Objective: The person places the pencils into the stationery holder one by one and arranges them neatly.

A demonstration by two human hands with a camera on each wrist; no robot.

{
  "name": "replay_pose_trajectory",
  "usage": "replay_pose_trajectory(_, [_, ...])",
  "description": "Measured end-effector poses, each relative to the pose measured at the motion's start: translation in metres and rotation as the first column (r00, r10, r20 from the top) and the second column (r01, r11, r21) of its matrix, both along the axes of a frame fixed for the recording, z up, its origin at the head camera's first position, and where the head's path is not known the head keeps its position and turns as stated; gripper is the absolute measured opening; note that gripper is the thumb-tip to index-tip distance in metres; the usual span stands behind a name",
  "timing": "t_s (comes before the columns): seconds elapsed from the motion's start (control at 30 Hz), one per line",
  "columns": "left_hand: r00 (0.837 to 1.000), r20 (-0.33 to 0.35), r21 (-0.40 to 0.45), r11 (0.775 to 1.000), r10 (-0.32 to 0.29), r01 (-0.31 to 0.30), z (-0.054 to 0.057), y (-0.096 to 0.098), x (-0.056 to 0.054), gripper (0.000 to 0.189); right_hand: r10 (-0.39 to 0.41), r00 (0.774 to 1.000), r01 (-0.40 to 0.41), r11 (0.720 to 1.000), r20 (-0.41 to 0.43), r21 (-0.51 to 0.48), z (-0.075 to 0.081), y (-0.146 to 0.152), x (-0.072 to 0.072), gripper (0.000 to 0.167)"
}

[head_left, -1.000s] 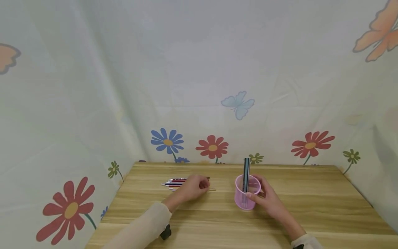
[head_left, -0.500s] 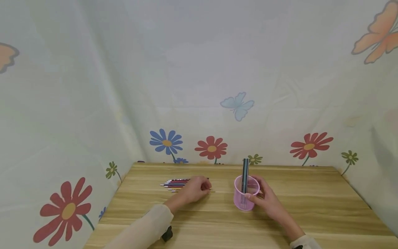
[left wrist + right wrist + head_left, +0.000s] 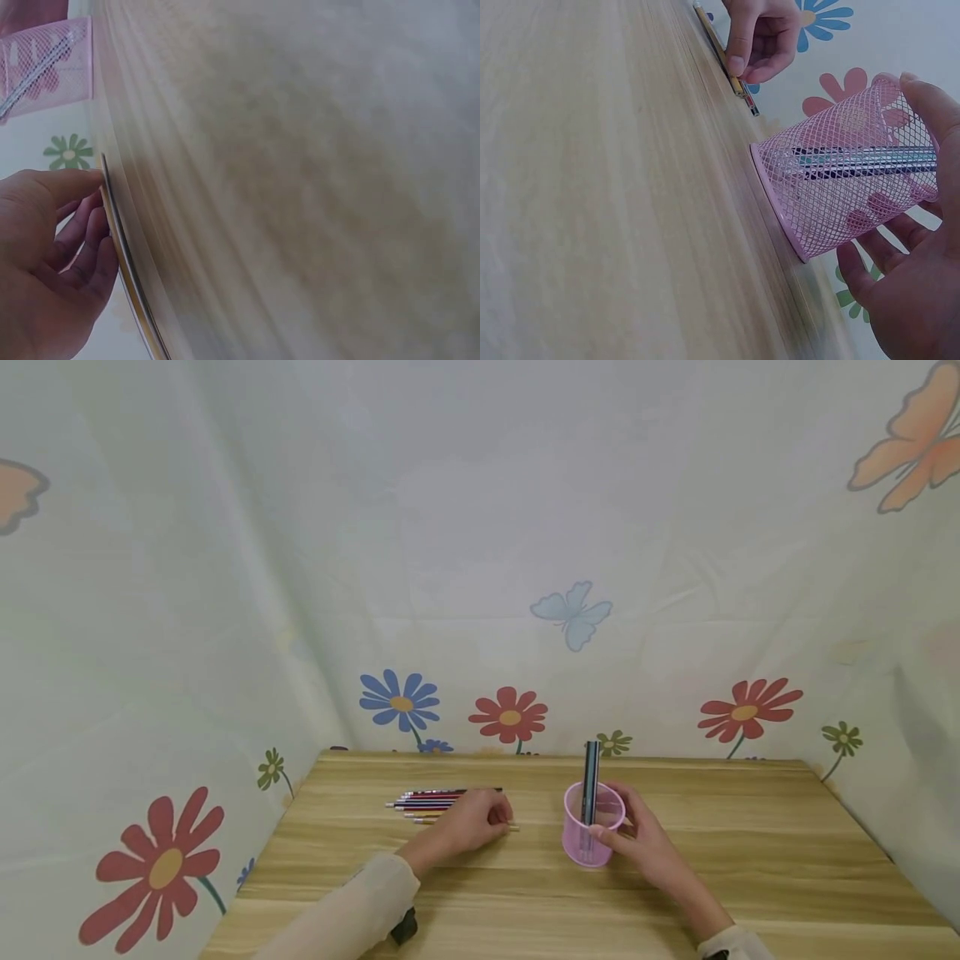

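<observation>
My left hand (image 3: 471, 820) is over several pencils (image 3: 427, 803) lying side by side on the table, eraser ends to the left. Its thumb and fingers pinch a yellow pencil (image 3: 738, 85) near its right end, and the palm hides part of the row. In the right wrist view a pink mesh pencil cup (image 3: 832, 217) stands upright on the table. My right hand (image 3: 651, 842) holds it by the right side, thumb at the front of the rim and fingers behind. Inside the cup several dark pencils (image 3: 592, 777) stand close together, rising well above the rim.
The wood-grain table (image 3: 525, 902) ends at a hanging cloth (image 3: 450, 527) printed with flowers and butterflies, which also closes off both sides. A dark wrist strap (image 3: 403, 927) shows under the left sleeve.
My left hand has slid slightly toward me, and the tip of the yellow pencil has shifted nearer with it. The right hand and the cup have stayed in place.
</observation>
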State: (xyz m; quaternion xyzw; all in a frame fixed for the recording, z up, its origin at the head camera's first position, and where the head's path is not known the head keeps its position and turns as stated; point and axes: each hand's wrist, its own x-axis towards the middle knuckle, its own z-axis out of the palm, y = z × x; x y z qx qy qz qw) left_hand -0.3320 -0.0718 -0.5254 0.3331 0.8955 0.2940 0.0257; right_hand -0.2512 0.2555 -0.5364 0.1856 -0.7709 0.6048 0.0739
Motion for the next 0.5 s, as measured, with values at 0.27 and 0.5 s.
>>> replay_pose_trajectory(0.27, [1.000,-0.006,-0.052,0.999,-0.004,0.004,0.0007,0.0022,0.0023,0.011,-0.002,1.000,0.002,1.000,-0.002,-0.006,0.0003,-0.0009,-0.0003,0.067])
replay_pose_trajectory(0.5, [0.999,-0.029,-0.119,0.993,-0.022,0.019,0.0054,0.0060,0.0053,0.006,-0.012,1.000,0.012,1.000,-0.011,0.000,0.0007,-0.0009,0.0001,0.068])
